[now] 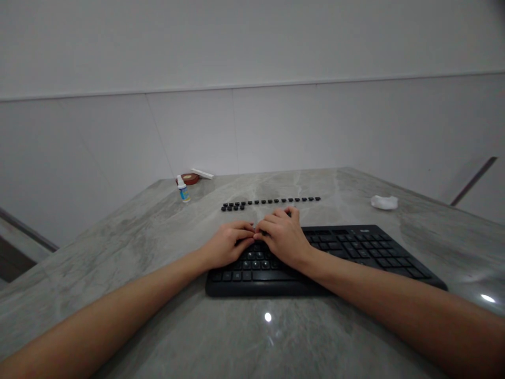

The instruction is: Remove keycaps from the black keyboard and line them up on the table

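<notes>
A black keyboard point(272, 276) lies in front of me, and both hands are over its left half. My left hand point(228, 243) has its thumb and fingers pinched together above the upper rows; what they hold, if anything, is hidden. Touching those fingertips, my right hand point(284, 236) is closed too, and a small dark end of something point(289, 212) shows by its knuckles. Bare key sockets point(258, 256) without caps show under the hands. Behind the keyboard, several loose black keycaps point(270, 201) stand in a long row, with a shorter row at its left end.
At the back left of the grey marble table point(158, 326) stand a small white spray bottle point(183, 190), a reddish-brown round item point(190, 179) and a white strip point(203, 173). A crumpled white item point(384, 202) rests at the right. Behind rises a pale wall point(276, 126).
</notes>
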{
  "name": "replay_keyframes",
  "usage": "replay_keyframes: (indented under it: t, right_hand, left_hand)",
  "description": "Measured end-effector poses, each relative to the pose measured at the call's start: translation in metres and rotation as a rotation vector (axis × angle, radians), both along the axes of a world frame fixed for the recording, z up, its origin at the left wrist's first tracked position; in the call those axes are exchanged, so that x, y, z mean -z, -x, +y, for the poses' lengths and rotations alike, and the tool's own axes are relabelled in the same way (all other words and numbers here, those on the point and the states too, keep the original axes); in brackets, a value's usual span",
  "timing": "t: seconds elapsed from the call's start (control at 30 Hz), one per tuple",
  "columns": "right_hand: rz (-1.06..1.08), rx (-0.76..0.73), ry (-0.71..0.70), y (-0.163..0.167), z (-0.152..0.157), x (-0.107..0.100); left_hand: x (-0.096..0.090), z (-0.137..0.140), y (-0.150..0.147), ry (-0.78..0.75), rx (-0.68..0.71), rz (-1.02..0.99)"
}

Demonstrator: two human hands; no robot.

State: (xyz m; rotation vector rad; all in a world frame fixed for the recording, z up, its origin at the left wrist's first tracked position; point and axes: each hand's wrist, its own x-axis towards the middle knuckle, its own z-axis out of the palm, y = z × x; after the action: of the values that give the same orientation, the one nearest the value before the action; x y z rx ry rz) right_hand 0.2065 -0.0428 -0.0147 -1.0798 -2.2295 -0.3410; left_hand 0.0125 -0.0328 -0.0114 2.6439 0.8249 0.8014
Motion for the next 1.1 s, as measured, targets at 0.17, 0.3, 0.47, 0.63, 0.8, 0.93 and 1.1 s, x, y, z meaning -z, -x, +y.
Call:
replay_keyframes:
  t: [0.17,0.3,0.47,0.63,0.8,0.93,1.1]
  right_hand:
    - [-0.017,-0.018,-0.067,0.0002,-0.0015,0.0003]
    - [-0.042,-0.033,-0.117,0.0005,-0.0029,-0.0012]
    - [-0.06,-0.04,-0.159,0.0008,-0.005,-0.0032]
    - [-0.065,-0.049,-0.153,0.001,-0.006,-0.0024]
    - [-0.071,-0.044,-0.156,0.0009,-0.0072,-0.0025]
    - [-0.084,-0.039,-0.139,0.0007,-0.009,-0.0036]
    - [-0.098,-0.031,-0.134,0.0012,-0.0091,-0.0036]
  left_hand:
    - [-0.0009,0.0035,0.0009,0.166,0.02,-0.063]
    - [0.0009,0.0043,0.0005,0.284,-0.006,-0.116]
    - [0.0005,0.002,0.0008,0.256,-0.064,-0.078]
    - [0.0004,0.0017,0.002,0.225,-0.061,-0.035]
    - [0.0008,0.0022,0.0024,0.219,-0.059,-0.023]
    - [-0.0015,0.0007,0.0018,0.2,-0.045,-0.027]
    - [-0.0037,-0.0013,0.0007,0.167,-0.015,-0.024]
